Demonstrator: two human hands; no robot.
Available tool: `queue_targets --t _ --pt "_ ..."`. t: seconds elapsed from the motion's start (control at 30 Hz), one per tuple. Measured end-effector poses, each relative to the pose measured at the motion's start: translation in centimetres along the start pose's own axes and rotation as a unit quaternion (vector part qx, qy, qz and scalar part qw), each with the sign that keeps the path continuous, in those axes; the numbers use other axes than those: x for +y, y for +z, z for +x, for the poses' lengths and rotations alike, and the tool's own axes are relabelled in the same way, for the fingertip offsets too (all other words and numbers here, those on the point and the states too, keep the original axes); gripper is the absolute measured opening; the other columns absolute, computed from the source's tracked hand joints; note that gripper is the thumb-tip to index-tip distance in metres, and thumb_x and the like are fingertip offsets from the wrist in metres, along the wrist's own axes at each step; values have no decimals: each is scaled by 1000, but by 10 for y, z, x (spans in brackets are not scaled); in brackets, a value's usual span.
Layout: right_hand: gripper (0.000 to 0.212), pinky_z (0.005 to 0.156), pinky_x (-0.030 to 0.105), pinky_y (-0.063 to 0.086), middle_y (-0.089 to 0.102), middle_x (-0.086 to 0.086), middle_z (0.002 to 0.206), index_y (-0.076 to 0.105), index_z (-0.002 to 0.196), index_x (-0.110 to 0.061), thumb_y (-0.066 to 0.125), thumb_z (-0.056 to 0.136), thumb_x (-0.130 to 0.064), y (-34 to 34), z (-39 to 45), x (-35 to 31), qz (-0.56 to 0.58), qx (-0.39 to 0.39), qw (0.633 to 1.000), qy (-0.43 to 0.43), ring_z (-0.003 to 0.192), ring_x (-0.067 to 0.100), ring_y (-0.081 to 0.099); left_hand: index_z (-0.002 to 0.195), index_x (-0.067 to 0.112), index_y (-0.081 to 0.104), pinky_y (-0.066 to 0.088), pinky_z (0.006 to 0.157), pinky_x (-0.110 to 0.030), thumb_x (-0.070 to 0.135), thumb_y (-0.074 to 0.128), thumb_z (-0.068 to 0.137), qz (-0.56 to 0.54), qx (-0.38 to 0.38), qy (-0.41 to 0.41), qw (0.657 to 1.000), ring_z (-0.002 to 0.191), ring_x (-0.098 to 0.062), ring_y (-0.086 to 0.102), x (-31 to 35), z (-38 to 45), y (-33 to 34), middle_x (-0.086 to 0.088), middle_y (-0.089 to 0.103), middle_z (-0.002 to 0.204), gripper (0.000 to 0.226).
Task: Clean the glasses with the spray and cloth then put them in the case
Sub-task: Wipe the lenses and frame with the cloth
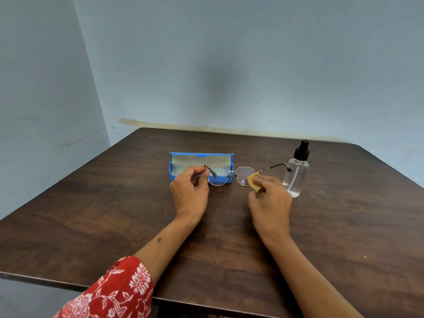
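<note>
I'm holding the glasses above the desk, long axis running L-R. L hand fingers are pinching 1 temple; R hand fingers are pressing the cloth onto the R lens. Case is lying open just behind, nearer my L hand.

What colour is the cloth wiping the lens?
Yellow; the cloth shows best in the head view.

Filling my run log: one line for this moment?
left hand holds glasses | right hand wipes lens with cloth | case open
</note>
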State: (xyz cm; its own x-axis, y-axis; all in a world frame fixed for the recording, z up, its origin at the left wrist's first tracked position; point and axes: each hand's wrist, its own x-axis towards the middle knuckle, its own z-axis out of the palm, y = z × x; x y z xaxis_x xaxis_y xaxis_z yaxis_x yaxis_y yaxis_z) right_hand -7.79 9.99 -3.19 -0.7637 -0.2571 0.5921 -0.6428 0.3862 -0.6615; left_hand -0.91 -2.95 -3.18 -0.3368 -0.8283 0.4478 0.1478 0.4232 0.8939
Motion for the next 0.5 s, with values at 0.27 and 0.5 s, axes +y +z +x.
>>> queue_targets --t 0.27,0.5 --pt "21 75 17 41 67 -3 82 65 96 -26 59 88 -8 -6 8 9 137 73 973 169 75 21 65 94 10 71 58 78 -36 10 68 83 -30 2 -28 999 80 -16 70 1 0 -1 -3 72 85 11" --pt "19 50 5 38 59 -6 67 70 99 -22 54 89 -16 -7 9 4 186 44 966 177 55 5 51 95 9 70 58 77 -34 8 68 83 -40 -19 -46 998 79 -17 70 3 0 -1 -7 72 83 12"
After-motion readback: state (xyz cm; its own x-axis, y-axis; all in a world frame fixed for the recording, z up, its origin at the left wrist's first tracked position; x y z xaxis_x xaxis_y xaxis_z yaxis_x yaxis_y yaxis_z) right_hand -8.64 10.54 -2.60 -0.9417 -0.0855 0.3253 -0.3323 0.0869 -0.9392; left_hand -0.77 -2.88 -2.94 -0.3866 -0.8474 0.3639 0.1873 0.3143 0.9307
